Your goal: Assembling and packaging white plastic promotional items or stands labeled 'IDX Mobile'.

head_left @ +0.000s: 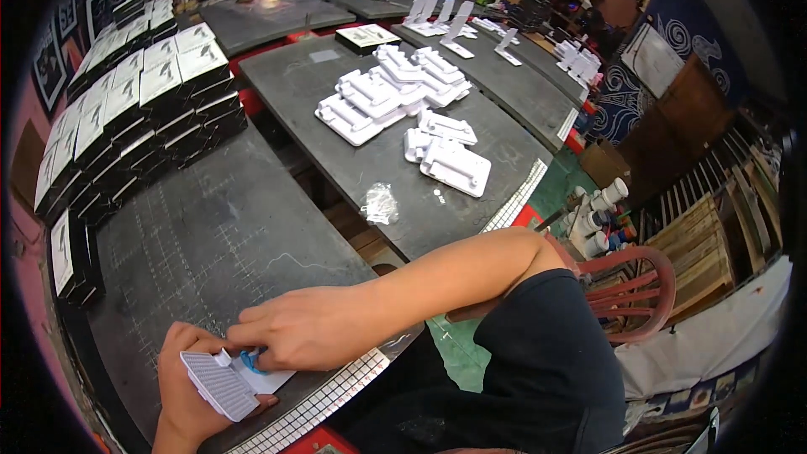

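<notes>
Over the near table's edge, my left hand (179, 391) is wrapped round a white plastic folding stand (218, 387) with a ribbed panel. The stand is open at an angle, its ribbed panel on the left and a flat smooth part on the right. My right hand (307, 328) reaches across from the right, its fingers closed on a small blue piece (249, 361) at the stand's inner side. Those fingers partly cover the blue piece, so its kind and whether it is fixed to the stand do not show.
Black-and-white boxes (139, 105) are stacked at the left. On the middle table lie piles of white plastic parts (395, 88) and a clear bag of small pieces (381, 203). White stands (458, 29) stand upright farther back. A red chair (647, 286) is at my right.
</notes>
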A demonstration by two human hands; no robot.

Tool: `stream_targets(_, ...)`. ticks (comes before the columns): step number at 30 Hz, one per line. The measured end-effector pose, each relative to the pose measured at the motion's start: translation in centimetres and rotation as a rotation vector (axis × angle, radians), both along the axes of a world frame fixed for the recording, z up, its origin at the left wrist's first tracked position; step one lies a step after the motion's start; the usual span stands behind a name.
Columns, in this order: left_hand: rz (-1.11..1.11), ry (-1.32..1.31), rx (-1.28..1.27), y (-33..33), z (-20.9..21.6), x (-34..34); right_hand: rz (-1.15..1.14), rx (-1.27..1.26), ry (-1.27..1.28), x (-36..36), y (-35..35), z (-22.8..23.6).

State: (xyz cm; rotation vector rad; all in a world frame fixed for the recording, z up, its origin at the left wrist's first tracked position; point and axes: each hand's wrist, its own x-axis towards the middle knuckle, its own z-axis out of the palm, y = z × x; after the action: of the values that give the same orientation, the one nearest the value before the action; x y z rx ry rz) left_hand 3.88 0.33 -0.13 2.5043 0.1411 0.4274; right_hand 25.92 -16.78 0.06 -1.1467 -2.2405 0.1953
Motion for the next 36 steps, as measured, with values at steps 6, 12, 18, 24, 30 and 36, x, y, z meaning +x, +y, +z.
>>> stream_targets(6, 0.004, 0.030, -0.037, -0.3, -0.1, -0.3, 0.045, -0.007, -0.030, 0.0, 0.6, -0.5)
stream_targets(12, 0.136, 0.019, -0.138, -1.3, 0.7, -0.1, -0.052, -0.050, -0.043, -0.7, -0.1, -0.2)
stream_targets(18, -0.030, -0.023, 0.064, -0.6, 1.2, 0.6, -0.062, -0.232, 0.074, -0.4, -0.5, 1.1)
stream_targets(24, -0.027, 0.009, 0.000, -0.2, 1.1, 0.2, -0.119, -0.177, 0.109, -0.3, -0.6, 1.2)
stream_targets(30, -0.038, 0.003, -0.004, 0.1, 0.9, 0.2, -0.181, -0.170, 0.139, -0.9, -0.2, 1.8)
stream_targets(36, -0.044, -0.002, -0.003, 0.0, 0.8, 0.3, -0.167, -0.222, 0.057, -1.0, -0.1, 2.5)
